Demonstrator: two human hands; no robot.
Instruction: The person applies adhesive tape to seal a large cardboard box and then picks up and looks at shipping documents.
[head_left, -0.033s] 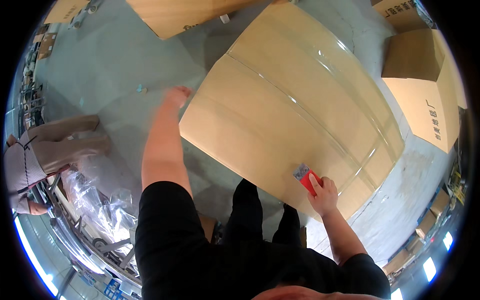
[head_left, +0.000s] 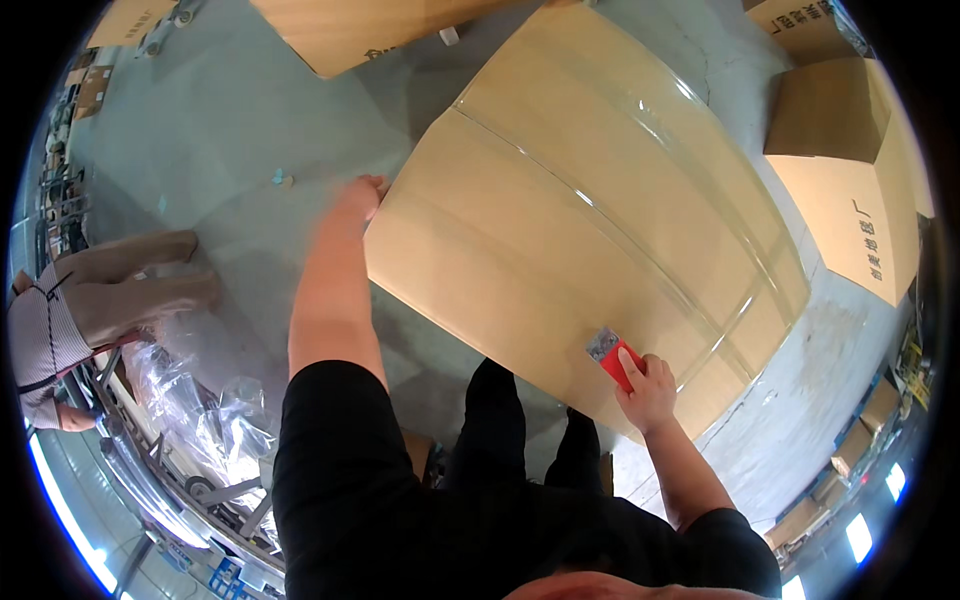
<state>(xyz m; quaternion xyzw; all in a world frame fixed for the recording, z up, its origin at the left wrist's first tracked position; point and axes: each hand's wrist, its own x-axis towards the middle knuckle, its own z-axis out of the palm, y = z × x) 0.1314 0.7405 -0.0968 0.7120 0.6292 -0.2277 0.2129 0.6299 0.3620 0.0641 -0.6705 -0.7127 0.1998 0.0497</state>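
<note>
A big brown cardboard box (head_left: 480, 210) stands in front of me, with shiny clear tape along its seam and right side. My right hand (head_left: 651, 393) rests on its near top face, closed round a flat red hand tool (head_left: 622, 368) with a grey, patterned end; its exact kind is unclear. At the box's left edge is my left hand (head_left: 368, 190), slightly blurred with its fingers curled in. Whether that hand holds anything is hidden.
An open carton (head_left: 840, 190) stands at the right, and another carton (head_left: 390, 35) lies beyond on the grey floor (head_left: 240, 130). To my left, a person (head_left: 130, 285) bends beside a cart with crumpled clear plastic (head_left: 215, 425).
My left hand has shifted a little right, up against the box's left edge. The box's left corner has moved slightly right as well. My right hand stays put.
</note>
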